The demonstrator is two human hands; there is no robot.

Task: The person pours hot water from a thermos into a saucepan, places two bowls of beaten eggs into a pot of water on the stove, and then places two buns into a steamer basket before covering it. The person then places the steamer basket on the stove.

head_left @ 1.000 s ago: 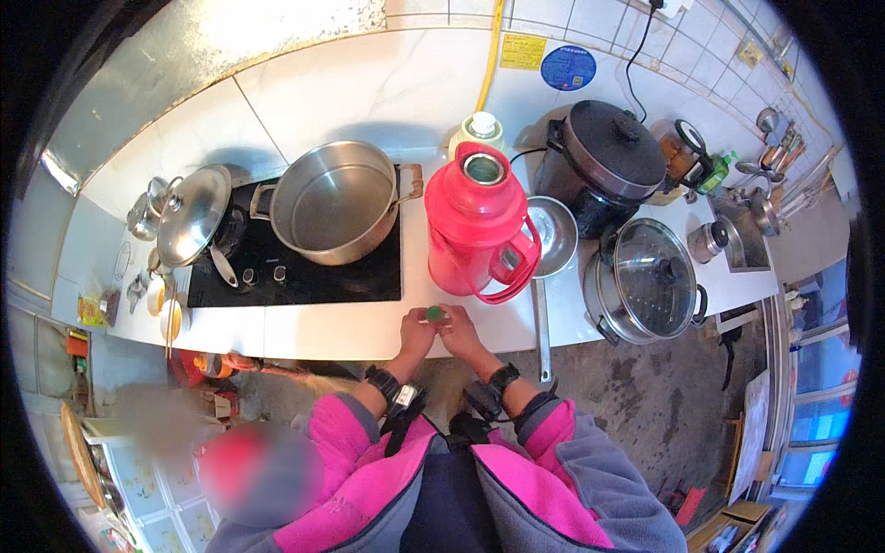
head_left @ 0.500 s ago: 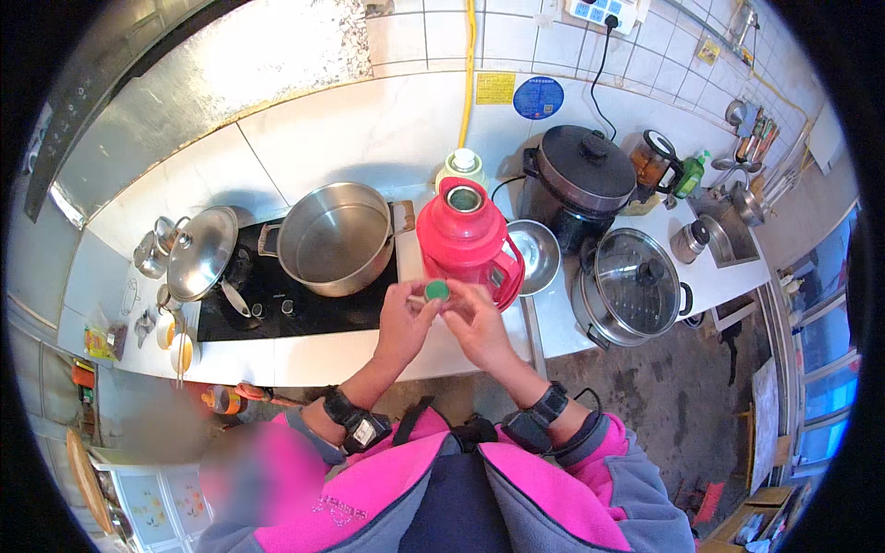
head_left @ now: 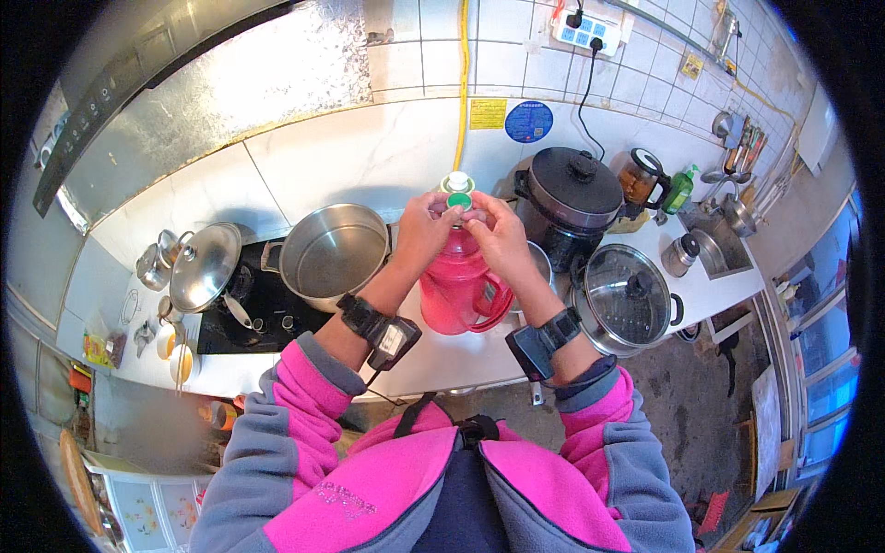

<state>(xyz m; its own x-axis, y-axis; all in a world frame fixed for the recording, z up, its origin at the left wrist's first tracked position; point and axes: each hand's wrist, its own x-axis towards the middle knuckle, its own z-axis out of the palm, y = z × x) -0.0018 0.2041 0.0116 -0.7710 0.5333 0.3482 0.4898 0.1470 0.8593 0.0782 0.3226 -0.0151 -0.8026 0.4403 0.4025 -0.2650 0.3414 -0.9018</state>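
Note:
A green-topped stopper [head_left: 458, 199] is pinched between the fingertips of my left hand [head_left: 426, 229] and my right hand [head_left: 501, 238]. Both hands are closed around it from either side, right over the neck of a red thermos flask [head_left: 447, 300]. The flask stands upright on the counter with its handle to the right. My fingers hide its mouth, so I cannot tell whether the stopper sits in it. Just behind stands another flask with a white cap [head_left: 457, 180], mostly covered by my hands.
Left on the black hob are an uncovered steel pot [head_left: 334, 251] and a lidded pan [head_left: 206, 267]. To the right stand a black electric cooker [head_left: 570, 189] and a glass-lidded steamer [head_left: 627, 293]. A steel bowl [head_left: 539, 263] is partly behind my right arm. A sink [head_left: 722, 253] lies far right.
Both hands have carried the green-topped stopper forward, from in front of the red flask to over its neck. The flask's open mouth, visible before, is now covered. The view has tilted slightly upward.

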